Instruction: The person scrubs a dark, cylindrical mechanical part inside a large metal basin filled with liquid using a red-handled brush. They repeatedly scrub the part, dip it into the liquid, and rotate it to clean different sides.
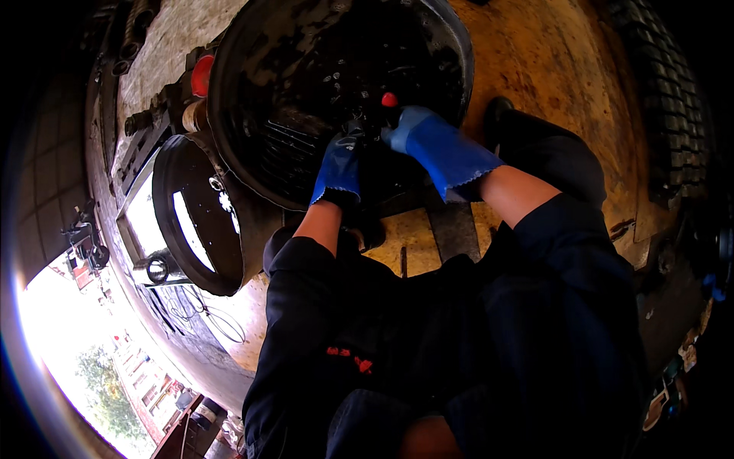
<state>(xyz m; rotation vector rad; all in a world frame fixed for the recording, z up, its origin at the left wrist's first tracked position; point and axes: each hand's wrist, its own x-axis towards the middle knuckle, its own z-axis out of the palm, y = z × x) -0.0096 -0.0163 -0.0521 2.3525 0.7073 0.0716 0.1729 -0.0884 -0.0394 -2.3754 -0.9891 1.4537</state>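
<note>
A: Where's the work?
B: Inside the big black tub (457, 69), far side from the person. Ribbed dark piece (287, 141) in its left half; red knob (390, 99) just beyond the right hand (413, 134). Smaller drum (256, 229) beside the tub, near left.
A: Fingers?
B: Right: curled; grip hidden, cannot tell what they hold. Left hand (344, 157): gloved, reaching into the tub, fingertips lost in dark; cannot tell how open, or if holding.
A: Doing it well?
B: My judgement: keep both hands low inside the rim, left steadying, right making small strokes, no splashing.
</note>
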